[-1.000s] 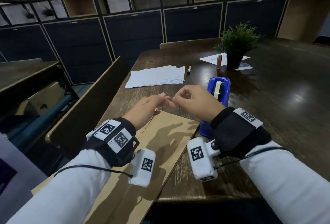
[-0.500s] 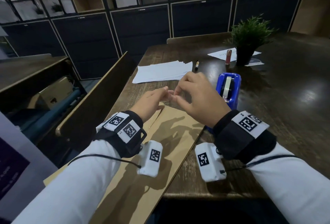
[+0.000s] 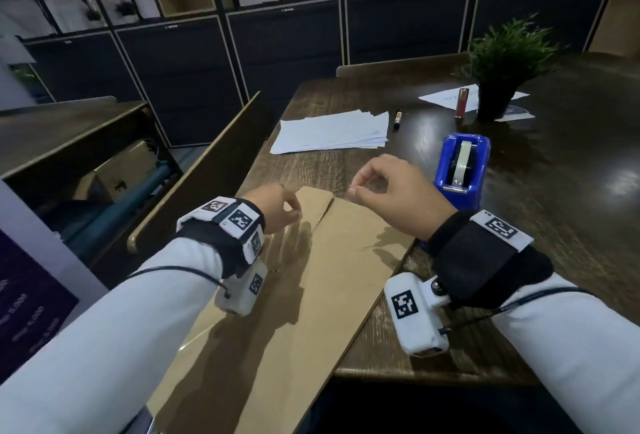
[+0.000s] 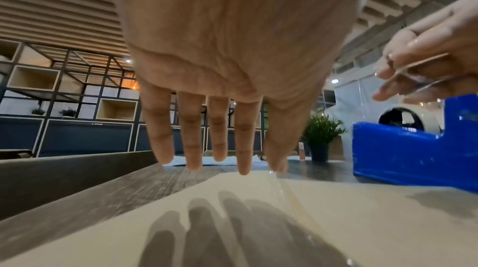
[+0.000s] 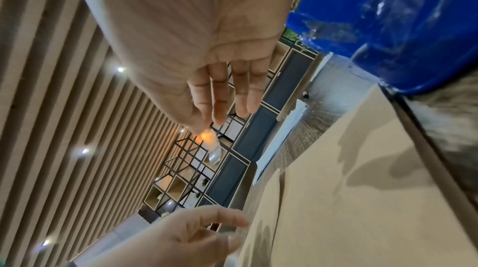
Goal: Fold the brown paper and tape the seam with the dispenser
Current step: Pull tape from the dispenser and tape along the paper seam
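The folded brown paper point(image 3: 311, 295) lies lengthwise on the dark wooden table, its seam running away from me; it overhangs the near edge. My left hand point(image 3: 294, 212) is at the paper's far left corner. In the left wrist view its fingers point(image 4: 243, 148) are straight and point down at the paper point(image 4: 336, 220) beside the seam. Just right of the seam's far end, my right hand point(image 3: 351, 189) pinches a short strip of clear tape point(image 5: 214, 148) between thumb and forefinger. The blue tape dispenser point(image 3: 479, 174) stands close behind the right hand.
A stack of white sheets point(image 3: 332, 132) and a pen point(image 3: 397, 119) lie farther back. A potted plant point(image 3: 502, 63) and a red tube point(image 3: 462, 101) stand at the back right. A wooden chair back point(image 3: 207, 170) runs along the table's left side.
The two hands, which met at a tape strip above the paper, have drawn apart. The left hand has dropped to the paper's far left corner; the right hand keeps the tape.
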{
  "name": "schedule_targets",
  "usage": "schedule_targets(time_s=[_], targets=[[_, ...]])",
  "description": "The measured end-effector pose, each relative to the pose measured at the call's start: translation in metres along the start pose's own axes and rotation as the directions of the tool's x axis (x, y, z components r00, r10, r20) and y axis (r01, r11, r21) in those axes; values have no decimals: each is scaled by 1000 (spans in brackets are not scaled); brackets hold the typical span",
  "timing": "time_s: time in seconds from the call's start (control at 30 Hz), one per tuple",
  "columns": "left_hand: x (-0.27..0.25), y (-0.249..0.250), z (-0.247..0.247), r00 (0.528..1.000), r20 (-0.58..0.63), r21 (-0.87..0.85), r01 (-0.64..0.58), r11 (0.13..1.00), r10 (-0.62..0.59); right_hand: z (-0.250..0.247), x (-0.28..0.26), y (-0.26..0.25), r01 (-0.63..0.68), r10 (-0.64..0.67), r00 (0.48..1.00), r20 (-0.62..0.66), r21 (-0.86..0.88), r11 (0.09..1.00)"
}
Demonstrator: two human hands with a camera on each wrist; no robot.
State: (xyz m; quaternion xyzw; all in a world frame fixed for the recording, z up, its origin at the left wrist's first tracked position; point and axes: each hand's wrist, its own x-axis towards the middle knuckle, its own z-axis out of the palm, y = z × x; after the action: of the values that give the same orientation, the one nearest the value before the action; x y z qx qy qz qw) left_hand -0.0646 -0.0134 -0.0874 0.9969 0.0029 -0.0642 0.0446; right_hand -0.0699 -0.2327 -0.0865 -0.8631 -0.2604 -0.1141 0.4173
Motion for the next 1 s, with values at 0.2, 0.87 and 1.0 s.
schedule_targets(time_s=[0.2, 0.87, 1.0], targets=[[-2, -7, 8, 975, 212, 130, 41, 991, -68, 11, 3, 2, -131, 128, 991, 41, 106, 986], [-20, -35, 15, 977, 214, 106, -37, 994, 13, 67, 20, 1, -416, 336, 903, 269, 345, 842], [-22, -36, 14, 978, 203, 109, -66, 992, 43, 77, 25, -2, -453, 361, 880, 310, 312, 835]])
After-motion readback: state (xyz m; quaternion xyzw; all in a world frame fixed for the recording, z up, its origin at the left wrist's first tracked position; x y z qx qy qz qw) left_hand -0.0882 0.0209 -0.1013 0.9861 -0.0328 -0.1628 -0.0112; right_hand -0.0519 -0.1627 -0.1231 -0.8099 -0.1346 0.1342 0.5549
